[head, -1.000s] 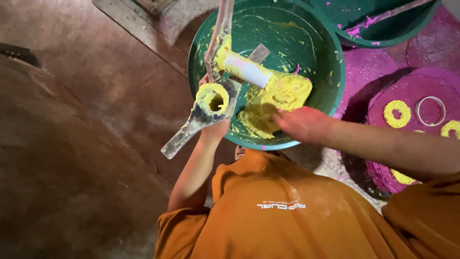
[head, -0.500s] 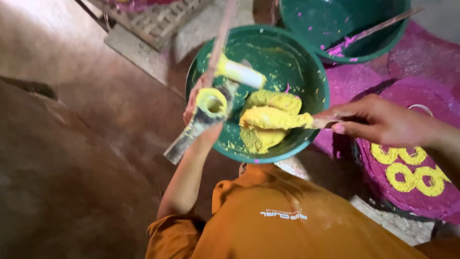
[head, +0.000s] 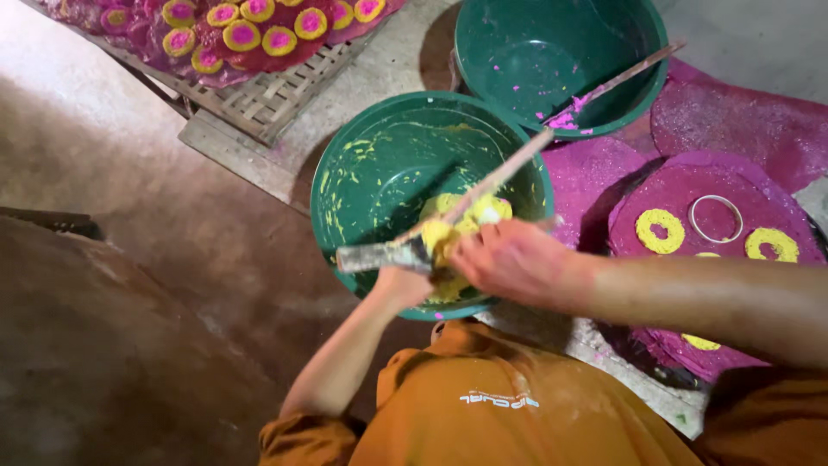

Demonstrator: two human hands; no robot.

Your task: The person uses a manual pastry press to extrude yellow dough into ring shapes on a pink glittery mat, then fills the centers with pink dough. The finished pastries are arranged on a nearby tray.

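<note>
Hands (head: 509, 259) meet at yellow paste (head: 457, 226) over basin (head: 362, 164).

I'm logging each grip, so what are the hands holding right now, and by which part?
The left hand grips a flat metal scraper near its middle. The right hand presses on yellow paste; whether it grips anything cannot be told.

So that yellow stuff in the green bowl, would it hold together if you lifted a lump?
Probably soft and sticky: the yellow paste clings in clumps to the flat tool and smears the green bowl. It likely keeps a pressed shape, since yellow rings sit formed on the pink mat. Those look crumbly, though.
</note>
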